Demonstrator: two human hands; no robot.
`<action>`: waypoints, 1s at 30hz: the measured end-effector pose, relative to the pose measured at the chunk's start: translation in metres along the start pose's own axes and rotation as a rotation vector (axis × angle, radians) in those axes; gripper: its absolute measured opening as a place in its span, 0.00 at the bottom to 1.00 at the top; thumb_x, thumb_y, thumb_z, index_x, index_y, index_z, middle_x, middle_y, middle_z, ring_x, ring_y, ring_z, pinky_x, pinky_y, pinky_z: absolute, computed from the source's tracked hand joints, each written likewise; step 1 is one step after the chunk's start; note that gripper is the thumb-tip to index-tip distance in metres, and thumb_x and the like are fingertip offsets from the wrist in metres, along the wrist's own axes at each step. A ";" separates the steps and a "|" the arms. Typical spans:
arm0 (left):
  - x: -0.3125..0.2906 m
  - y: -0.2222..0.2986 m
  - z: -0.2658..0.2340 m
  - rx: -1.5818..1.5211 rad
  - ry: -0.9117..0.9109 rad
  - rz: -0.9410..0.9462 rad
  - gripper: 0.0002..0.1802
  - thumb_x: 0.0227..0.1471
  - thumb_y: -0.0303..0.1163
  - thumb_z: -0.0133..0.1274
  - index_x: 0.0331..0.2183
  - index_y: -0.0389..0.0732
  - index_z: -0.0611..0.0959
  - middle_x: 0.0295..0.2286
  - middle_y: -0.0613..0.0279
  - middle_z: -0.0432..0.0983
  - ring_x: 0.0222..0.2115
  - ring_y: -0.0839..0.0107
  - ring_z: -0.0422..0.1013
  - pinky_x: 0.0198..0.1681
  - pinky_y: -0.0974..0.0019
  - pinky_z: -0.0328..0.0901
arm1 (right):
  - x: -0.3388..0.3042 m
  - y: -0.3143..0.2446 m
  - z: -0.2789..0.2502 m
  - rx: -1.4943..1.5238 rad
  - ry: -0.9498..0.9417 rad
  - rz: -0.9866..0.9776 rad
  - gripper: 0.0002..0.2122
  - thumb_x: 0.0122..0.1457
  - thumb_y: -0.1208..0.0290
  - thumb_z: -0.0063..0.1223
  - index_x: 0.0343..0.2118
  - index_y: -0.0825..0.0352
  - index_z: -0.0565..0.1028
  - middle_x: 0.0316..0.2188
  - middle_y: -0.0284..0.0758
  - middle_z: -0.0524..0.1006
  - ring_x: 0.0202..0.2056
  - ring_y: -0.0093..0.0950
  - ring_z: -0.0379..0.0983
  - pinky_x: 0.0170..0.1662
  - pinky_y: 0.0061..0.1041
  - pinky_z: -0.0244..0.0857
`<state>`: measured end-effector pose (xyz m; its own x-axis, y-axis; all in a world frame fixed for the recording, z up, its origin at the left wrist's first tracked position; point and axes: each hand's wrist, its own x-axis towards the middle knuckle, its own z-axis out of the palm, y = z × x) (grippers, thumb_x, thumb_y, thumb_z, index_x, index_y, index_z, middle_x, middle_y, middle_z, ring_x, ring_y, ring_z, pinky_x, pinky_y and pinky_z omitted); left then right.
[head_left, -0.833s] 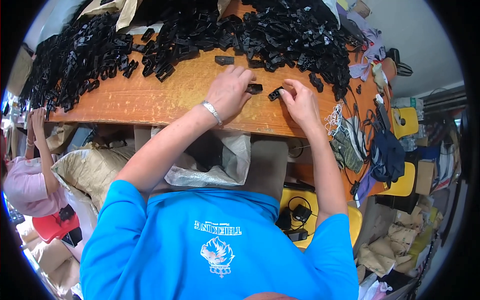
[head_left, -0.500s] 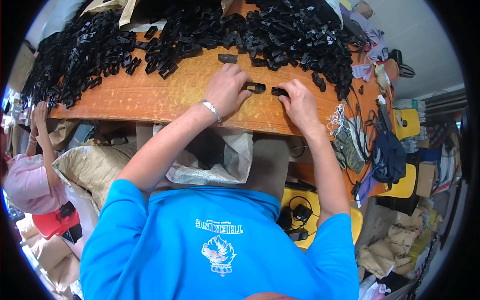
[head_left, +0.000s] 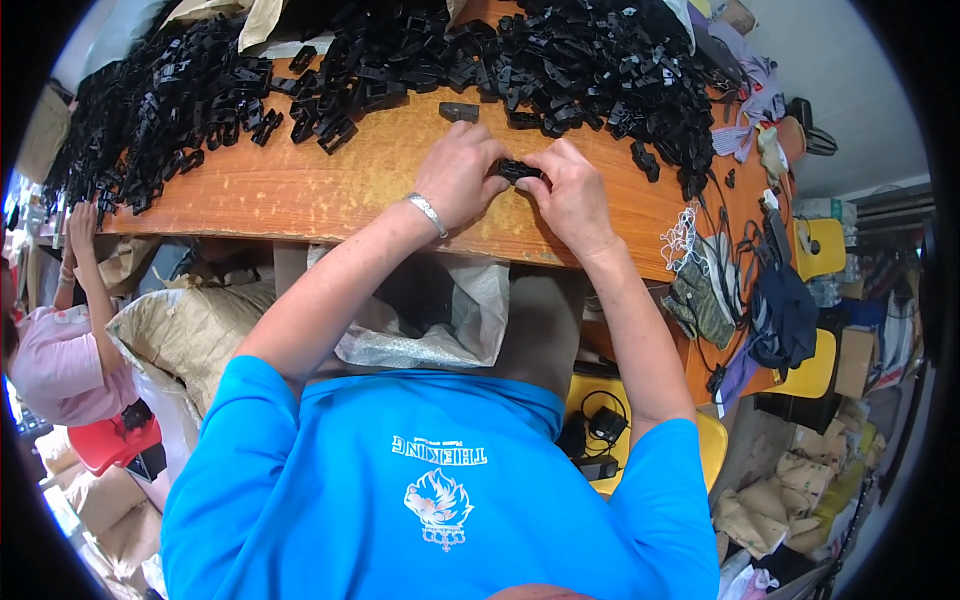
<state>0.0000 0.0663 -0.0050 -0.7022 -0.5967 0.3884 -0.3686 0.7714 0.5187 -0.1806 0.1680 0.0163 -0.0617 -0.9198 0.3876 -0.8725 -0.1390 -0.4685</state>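
Note:
My left hand (head_left: 462,172) and my right hand (head_left: 570,192) meet over the orange wooden table (head_left: 330,190), both pinching one small black plastic part (head_left: 518,170) between their fingertips. A silver bracelet (head_left: 427,213) circles my left wrist. Beyond the hands lies a big heap of the same black plastic parts (head_left: 560,60), and a single loose part (head_left: 459,111) rests just ahead of my left hand.
A second heap of black parts (head_left: 160,100) covers the table's left end. An open plastic sack (head_left: 440,320) hangs under the table edge. Another person in pink (head_left: 60,350) sits at the left. Gloves, cords and cloth (head_left: 720,280) clutter the right end beside yellow chairs (head_left: 815,250).
My two hands were apart, each with a black piece; they have come together and now press the pieces into one between them.

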 end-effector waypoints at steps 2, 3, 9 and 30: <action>0.002 -0.004 -0.001 -0.006 0.009 0.003 0.12 0.50 0.33 0.69 0.38 0.40 0.89 0.38 0.56 0.80 0.47 0.52 0.73 0.52 0.53 0.70 | 0.002 -0.003 0.001 -0.011 -0.022 0.008 0.11 0.53 0.75 0.72 0.40 0.66 0.85 0.36 0.39 0.79 0.37 0.43 0.81 0.40 0.41 0.75; 0.003 -0.009 -0.005 -0.057 -0.038 0.005 0.12 0.52 0.35 0.68 0.38 0.41 0.90 0.37 0.56 0.80 0.47 0.52 0.73 0.52 0.52 0.70 | 0.002 -0.005 0.002 -0.020 -0.043 0.016 0.11 0.53 0.75 0.72 0.40 0.65 0.85 0.36 0.39 0.79 0.37 0.43 0.81 0.40 0.41 0.75; 0.010 -0.005 -0.003 0.056 -0.096 -0.115 0.11 0.58 0.42 0.62 0.35 0.45 0.89 0.37 0.57 0.80 0.46 0.52 0.74 0.49 0.50 0.71 | -0.004 -0.006 0.008 -0.022 -0.009 0.022 0.12 0.53 0.74 0.72 0.41 0.64 0.86 0.36 0.39 0.79 0.37 0.43 0.80 0.40 0.41 0.75; 0.018 -0.043 -0.025 0.132 0.260 -0.005 0.14 0.54 0.27 0.66 0.44 0.39 0.85 0.40 0.54 0.77 0.47 0.51 0.72 0.51 0.52 0.70 | 0.013 -0.009 0.009 -0.016 -0.073 0.067 0.15 0.61 0.69 0.66 0.49 0.66 0.82 0.38 0.46 0.82 0.40 0.48 0.82 0.44 0.44 0.76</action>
<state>0.0185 0.0168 -0.0018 -0.5267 -0.6239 0.5773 -0.4597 0.7803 0.4240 -0.1689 0.1543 0.0181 -0.0848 -0.9513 0.2964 -0.8753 -0.0710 -0.4783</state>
